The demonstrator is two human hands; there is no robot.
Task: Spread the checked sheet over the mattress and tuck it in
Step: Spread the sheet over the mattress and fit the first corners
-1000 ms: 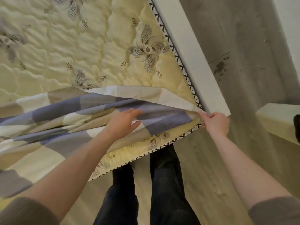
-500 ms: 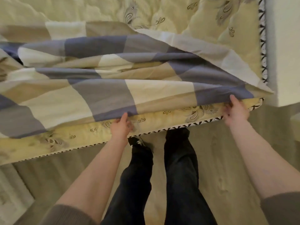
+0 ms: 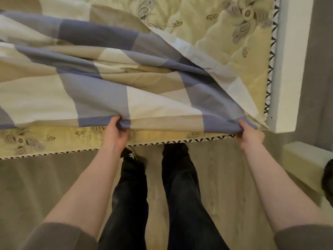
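The checked sheet, in blue, cream and tan squares, lies rumpled over most of the pale yellow quilted mattress. The mattress's far right part and a strip along its near edge stay bare. My left hand grips the sheet's near hem, thumb on top and fingers curled under. My right hand grips the same hem close to the mattress's near right corner. The hem between my hands is lifted slightly off the mattress.
A white bed frame rail runs along the mattress's right side. My legs in dark trousers stand on the wooden floor at the bed's near edge. A pale bedside unit with a dark object on it sits at the right.
The view has swung left and squared up to the bed's near edge. My left hand left the sheet's top and took hold of the hem. The sheet now reaches closer to the near edge.
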